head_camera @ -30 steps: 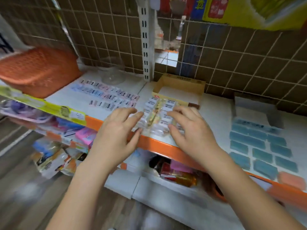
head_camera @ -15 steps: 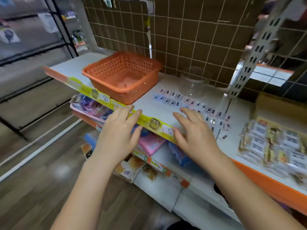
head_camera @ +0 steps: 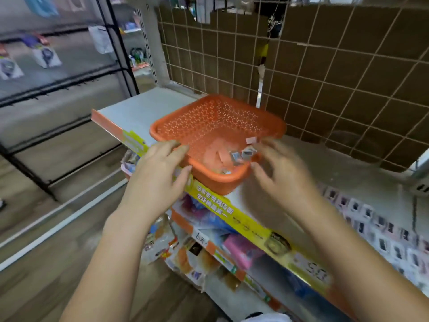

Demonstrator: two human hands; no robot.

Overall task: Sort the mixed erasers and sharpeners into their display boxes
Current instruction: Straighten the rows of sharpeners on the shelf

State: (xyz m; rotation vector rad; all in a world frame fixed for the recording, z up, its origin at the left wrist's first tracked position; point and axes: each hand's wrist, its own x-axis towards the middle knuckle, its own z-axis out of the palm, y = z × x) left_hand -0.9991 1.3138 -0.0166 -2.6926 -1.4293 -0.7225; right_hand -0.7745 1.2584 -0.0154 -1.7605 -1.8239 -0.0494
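Note:
An orange perforated basket (head_camera: 209, 112) stands on the white shelf (head_camera: 139, 108), near its front edge. A few small wrapped erasers or sharpeners (head_camera: 241, 155) lie in the basket's near right corner, beside some pale orange pieces. My left hand (head_camera: 157, 173) hovers at the basket's near left rim with fingers relaxed and nothing in it. My right hand (head_camera: 281, 170), blurred by motion, is at the basket's near right corner with fingers spread and nothing held. Rows of small wrapped items (head_camera: 371, 219) lie flat on the shelf at the right.
A brown wire-grid back panel (head_camera: 325, 77) rises behind the shelf. A yellow price strip (head_camera: 243, 219) runs along the shelf's front edge. Packaged goods (head_camera: 209, 252) fill the lower shelf. A black metal rack (head_camera: 69, 89) stands to the left across the wooden floor.
The view has swung left from the stacked packs to the orange basket. Both hands moved left and forward, from over the shelf edge to either side of the basket's near rim.

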